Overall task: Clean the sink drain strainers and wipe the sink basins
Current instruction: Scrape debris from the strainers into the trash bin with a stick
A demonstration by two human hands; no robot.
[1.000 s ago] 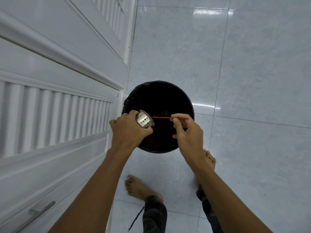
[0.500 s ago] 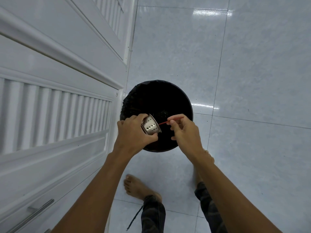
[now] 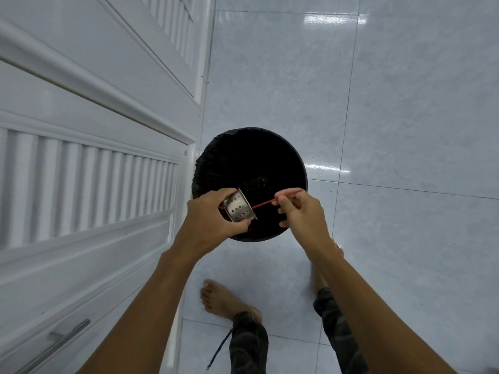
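Left hand [image 3: 213, 225] gripped a metal strainer [image 3: 239, 207] over the near edge of the black bin [image 3: 216, 155], tilted on its side, open end facing right. Right hand [image 3: 302, 211] pinched a thin red stick [image 3: 266, 202] over the bin, tip at the strainer's mouth. Bin stood on the tiled floor [image 3: 405, 103], just right of the white cabinet [image 3: 89, 184]. Bare feet near the bin's near side.

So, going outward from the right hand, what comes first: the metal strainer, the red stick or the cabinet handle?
1. Red stick: pinched in the right hand itself, over the black bin.
2. Metal strainer: just to the left, at the stick's tip, held in the left hand.
3. Cabinet handle: far off at the lower left.
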